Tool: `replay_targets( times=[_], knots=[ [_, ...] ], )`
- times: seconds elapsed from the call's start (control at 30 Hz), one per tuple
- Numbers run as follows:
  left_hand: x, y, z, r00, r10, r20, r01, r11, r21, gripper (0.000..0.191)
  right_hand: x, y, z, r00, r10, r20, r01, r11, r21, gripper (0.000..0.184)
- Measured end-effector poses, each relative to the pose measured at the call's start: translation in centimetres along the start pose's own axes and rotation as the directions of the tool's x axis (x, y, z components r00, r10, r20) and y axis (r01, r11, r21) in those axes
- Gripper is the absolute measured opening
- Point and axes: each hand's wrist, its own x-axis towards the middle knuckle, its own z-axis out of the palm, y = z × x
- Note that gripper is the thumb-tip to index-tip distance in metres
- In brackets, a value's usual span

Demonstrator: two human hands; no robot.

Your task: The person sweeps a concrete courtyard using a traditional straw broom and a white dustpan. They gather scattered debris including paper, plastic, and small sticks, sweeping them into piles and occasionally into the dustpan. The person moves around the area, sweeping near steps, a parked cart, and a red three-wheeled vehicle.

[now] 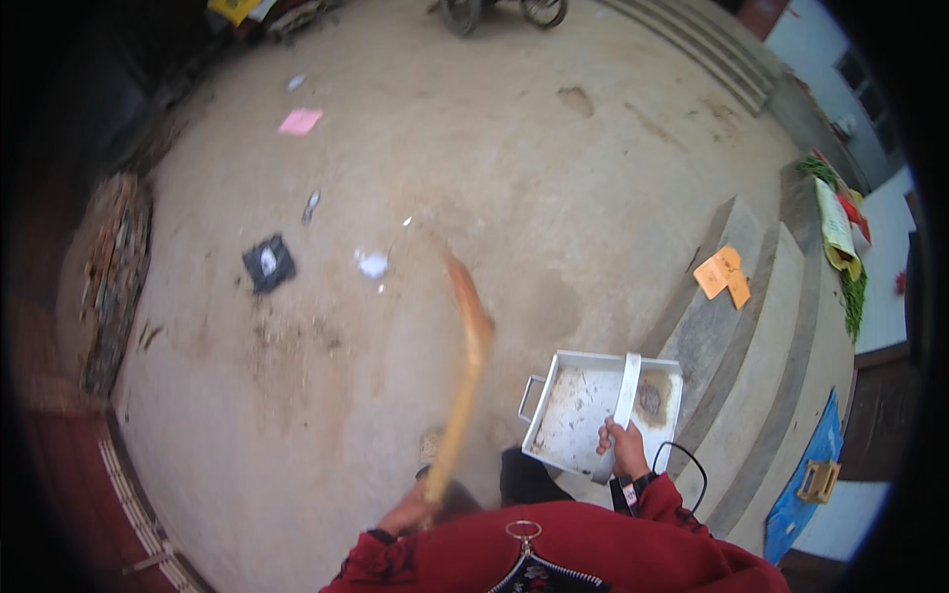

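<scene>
My left hand (411,510) is closed around the yellow handle of what looks like a broom (458,415). Its reddish-brown far end (468,293) is blurred and points forward over the concrete ground. In my right hand (624,445) is the flat strap handle (629,389) of a white metal pan (574,408), shaped like a shallow square dustpan. Dark specks and a brownish clump (652,399) lie inside the pan. A small loop handle (528,398) sticks out from its left side. The pan is beside the lowest concrete step, to my right.
Litter on the ground includes a black plastic bag (270,264), crumpled white paper (372,264) and a pink sheet (300,121). Concrete steps (741,370) rise on the right, with orange cards (721,274) on one. Stacked bricks (111,296) stand left; a wheeled cart (504,11) is ahead.
</scene>
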Motion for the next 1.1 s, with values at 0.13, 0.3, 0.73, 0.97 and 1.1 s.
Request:
replay_targets(
  times=[0.13, 0.3, 0.73, 0.97, 1.1],
  knots=[
    [3.3, -0.3, -3.8, 0.970, -0.187, 0.157, 0.077, 0.845, 0.529, 0.042, -1.9, 0.9, 3.4, 0.996, -0.036, -0.077, 0.045, 0.991, 0.124, 0.009],
    [10.6, -2.5, -10.1, 0.894, -0.153, 0.421, -0.276, 0.553, 0.786, 0.027, -5.1, -1.9, 4.9, 0.989, -0.040, -0.142, 0.067, 0.979, 0.192, 0.007],
    [13.8, 12.2, -14.4, 0.950, 0.190, -0.246, 0.086, 0.602, 0.794, 0.030, -8.2, -0.5, 6.0, 0.975, 0.144, -0.170, -0.099, 0.964, 0.246, 0.008],
    [2.6, 13.9, -10.8, 0.946, -0.088, -0.312, 0.181, 0.942, 0.282, 0.041, -7.4, -2.2, 6.6, 0.985, 0.069, -0.158, -0.031, 0.972, 0.235, 0.009],
    [-4.5, 11.6, -12.2, 0.876, -0.116, -0.468, 0.254, 0.936, 0.245, 0.060, -6.1, -2.2, 6.4, 0.999, -0.040, -0.035, 0.047, 0.975, 0.217, 0.008]
  ],
)
